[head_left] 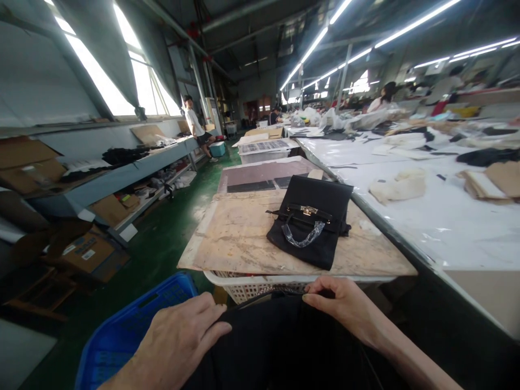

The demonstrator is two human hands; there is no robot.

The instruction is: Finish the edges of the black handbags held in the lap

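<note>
A large black piece, of fabric or leather (pixel 276 341), is stretched between my two hands at the bottom of the head view. I cannot tell whether it is a bag or a loose panel. My left hand (pixel 179 333) pinches its upper left edge between thumb and fingers. At the upper right edge, my right hand (pixel 345 303) grips it the same way. Just beyond, a black handbag (pixel 311 216) with a gold clasp and a plastic-wrapped handle lies flat on a worn wooden board (pixel 239 233).
Under the board stands a white plastic basket (pixel 244 290), with a blue crate (pixel 138 319) to its left. A long white worktable (pixel 406 216) with scattered scraps runs along the right. Left are a shelf bench (pixel 134 168) and a cardboard box (pixel 87 252). Several people are farther back.
</note>
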